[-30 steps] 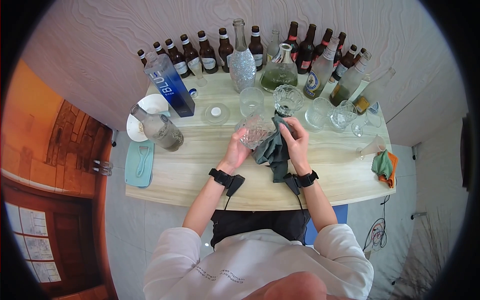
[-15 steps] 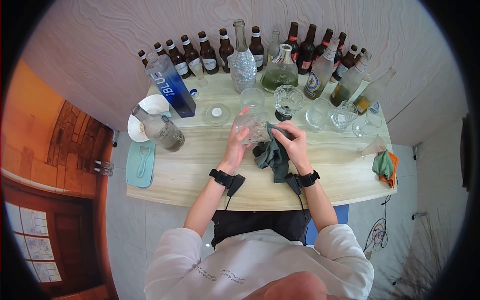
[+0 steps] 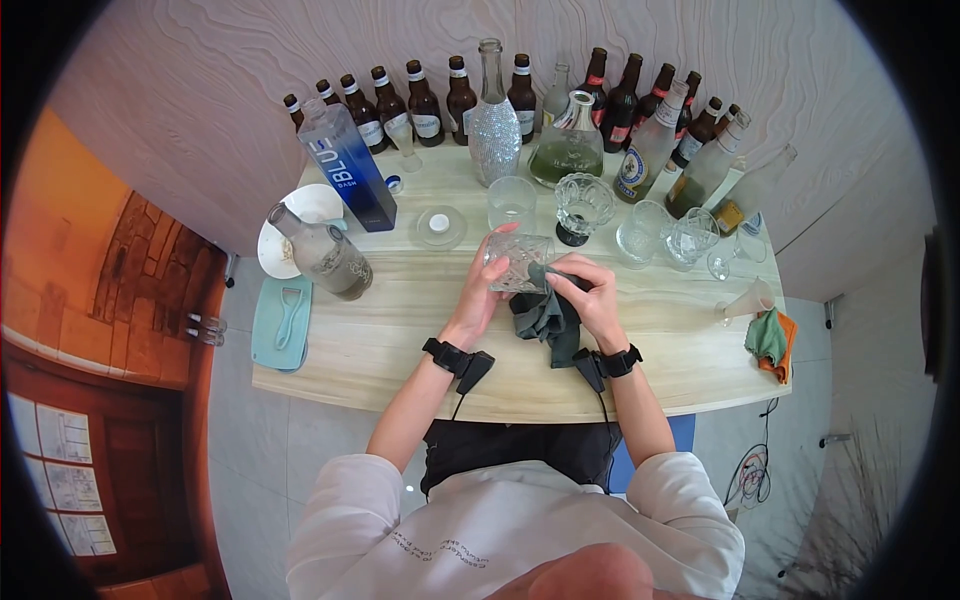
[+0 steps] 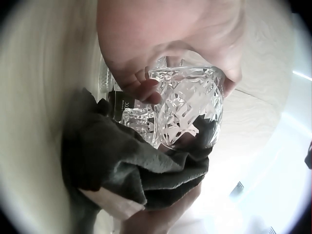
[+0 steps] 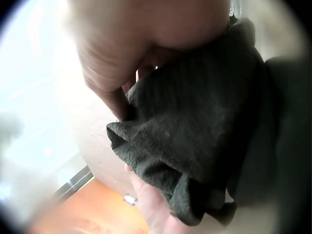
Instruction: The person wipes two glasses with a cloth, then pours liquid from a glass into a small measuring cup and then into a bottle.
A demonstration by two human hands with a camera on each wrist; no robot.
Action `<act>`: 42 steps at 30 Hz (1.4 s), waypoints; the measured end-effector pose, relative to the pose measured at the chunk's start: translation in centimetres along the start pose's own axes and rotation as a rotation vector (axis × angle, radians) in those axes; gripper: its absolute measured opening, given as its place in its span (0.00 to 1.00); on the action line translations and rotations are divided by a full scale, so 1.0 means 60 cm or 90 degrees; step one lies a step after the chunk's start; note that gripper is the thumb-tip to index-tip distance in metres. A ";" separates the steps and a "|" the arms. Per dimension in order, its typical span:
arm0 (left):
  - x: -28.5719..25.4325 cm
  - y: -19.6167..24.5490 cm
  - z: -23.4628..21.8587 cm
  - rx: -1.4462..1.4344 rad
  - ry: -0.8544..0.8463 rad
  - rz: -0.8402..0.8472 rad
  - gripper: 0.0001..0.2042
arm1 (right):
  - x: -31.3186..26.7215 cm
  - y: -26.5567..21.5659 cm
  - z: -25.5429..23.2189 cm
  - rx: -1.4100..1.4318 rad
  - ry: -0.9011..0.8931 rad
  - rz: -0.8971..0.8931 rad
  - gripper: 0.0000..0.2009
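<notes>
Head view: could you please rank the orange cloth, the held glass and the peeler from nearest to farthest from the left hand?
1. Held glass: in the left hand itself.
2. Peeler: toward the table's left end.
3. Orange cloth: at the far right.

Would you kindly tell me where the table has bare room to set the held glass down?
Bare table lies between the left hand and the light-blue board, and between the right hand and the orange cloth. The back is crowded with bottles.
</notes>
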State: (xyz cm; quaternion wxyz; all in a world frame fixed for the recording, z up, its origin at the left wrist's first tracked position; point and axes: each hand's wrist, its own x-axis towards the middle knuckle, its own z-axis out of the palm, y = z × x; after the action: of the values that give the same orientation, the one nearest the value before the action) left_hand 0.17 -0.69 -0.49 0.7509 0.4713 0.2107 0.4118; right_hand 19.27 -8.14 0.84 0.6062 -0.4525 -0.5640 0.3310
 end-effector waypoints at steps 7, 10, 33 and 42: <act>-0.006 0.010 0.001 -0.086 -0.020 -0.023 0.38 | 0.008 0.002 -0.006 -0.111 0.065 0.008 0.08; -0.004 0.005 0.001 -0.043 -0.019 -0.030 0.38 | 0.009 0.010 0.001 0.003 0.181 0.086 0.08; 0.002 -0.016 -0.007 -0.041 -0.028 -0.085 0.34 | 0.012 -0.006 0.001 -0.091 0.171 0.003 0.07; -0.002 -0.012 -0.007 -0.108 0.013 -0.052 0.35 | 0.006 -0.011 0.001 -0.061 0.005 -0.008 0.08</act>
State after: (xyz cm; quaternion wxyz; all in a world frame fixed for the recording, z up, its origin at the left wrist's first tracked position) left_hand 0.09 -0.73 -1.35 0.8020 0.3928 0.2019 0.4022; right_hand 19.17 -8.07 1.60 0.5881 -0.4791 -0.5796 0.2978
